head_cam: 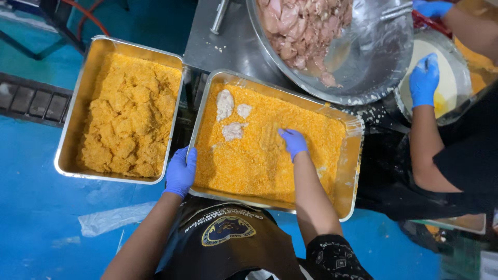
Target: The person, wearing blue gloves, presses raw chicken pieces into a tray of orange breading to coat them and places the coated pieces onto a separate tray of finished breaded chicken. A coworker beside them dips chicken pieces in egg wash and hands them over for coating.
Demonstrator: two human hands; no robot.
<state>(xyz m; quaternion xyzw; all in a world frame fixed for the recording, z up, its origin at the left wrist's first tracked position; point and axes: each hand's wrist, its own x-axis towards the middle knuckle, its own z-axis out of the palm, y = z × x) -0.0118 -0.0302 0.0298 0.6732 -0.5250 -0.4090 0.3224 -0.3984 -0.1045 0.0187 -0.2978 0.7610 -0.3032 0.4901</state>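
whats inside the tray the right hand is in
Orange crumbs fill the tray, with three pale meat pieces on top. The right hand presses one crumb-covered piece; anything buried under the crumbs is hidden.

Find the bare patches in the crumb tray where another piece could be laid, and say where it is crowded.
In the crumb tray, open crumbs lie along the near edge between the left hand and right hand, and right of that hand. The far-left corner is crowded with three floured pieces. The left tray is packed with breaded pieces.
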